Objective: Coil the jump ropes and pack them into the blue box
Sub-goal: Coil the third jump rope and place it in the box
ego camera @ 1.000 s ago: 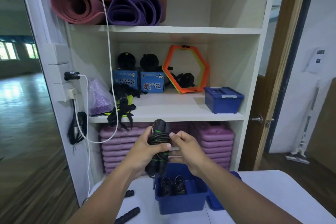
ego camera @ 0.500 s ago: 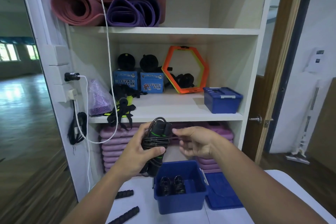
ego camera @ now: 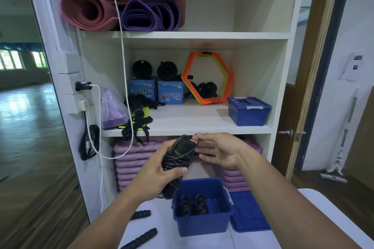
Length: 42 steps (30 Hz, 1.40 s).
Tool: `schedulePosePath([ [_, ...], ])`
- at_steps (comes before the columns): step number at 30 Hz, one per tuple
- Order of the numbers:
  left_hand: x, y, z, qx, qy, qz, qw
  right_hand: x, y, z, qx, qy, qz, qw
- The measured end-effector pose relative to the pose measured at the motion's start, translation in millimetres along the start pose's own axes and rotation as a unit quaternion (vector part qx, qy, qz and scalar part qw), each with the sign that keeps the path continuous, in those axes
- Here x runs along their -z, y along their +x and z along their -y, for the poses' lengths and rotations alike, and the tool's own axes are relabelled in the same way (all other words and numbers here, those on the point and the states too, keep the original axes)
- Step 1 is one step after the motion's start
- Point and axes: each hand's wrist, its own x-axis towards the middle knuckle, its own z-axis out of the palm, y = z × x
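Our left hand (ego camera: 162, 168) is wrapped round the coiled black jump rope (ego camera: 179, 155), thumb pressed across its windings, while our right hand (ego camera: 220, 151), at three o'clock of it, pinches a loop of its cord between thumb and forefinger, other fingers spread. The bundle hangs at eleven o'clock of the open blue box (ego camera: 202, 223), which stands on the white table (ego camera: 162, 220) with two coiled ropes (ego camera: 194, 204) inside and its lid (ego camera: 251, 214) at three o'clock
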Motion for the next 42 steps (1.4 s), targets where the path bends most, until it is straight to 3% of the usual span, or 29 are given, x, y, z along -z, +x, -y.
schedulePosePath([
  [8,6.3,-5.8,6.1,0.01,-0.029,-0.042,0.999,-20.9,-5.8,-9.9,0.136,-0.17,-0.044,0.975],
  [16,12.7,-9.6,6.7,0.004,-0.054,-0.065,0.996,-24.8,-9.8,-10.4,0.304,-0.321,-0.011,0.897],
  [25,18.2,-9.0,-0.3,0.001,-0.067,-0.023,0.998,-14.3,-16.4,-4.4,0.306,-0.306,0.067,0.899],
  [38,13.4,0.5,-9.4,-0.02,-0.06,0.011,0.998,-14.5,-10.7,-15.0,0.399,-0.439,-0.002,0.805],
  [42,7.7,3.5,-5.5,-0.022,-0.078,-0.011,0.997,-19.0,-12.8,-15.2,0.401,-0.455,0.012,0.795],
])
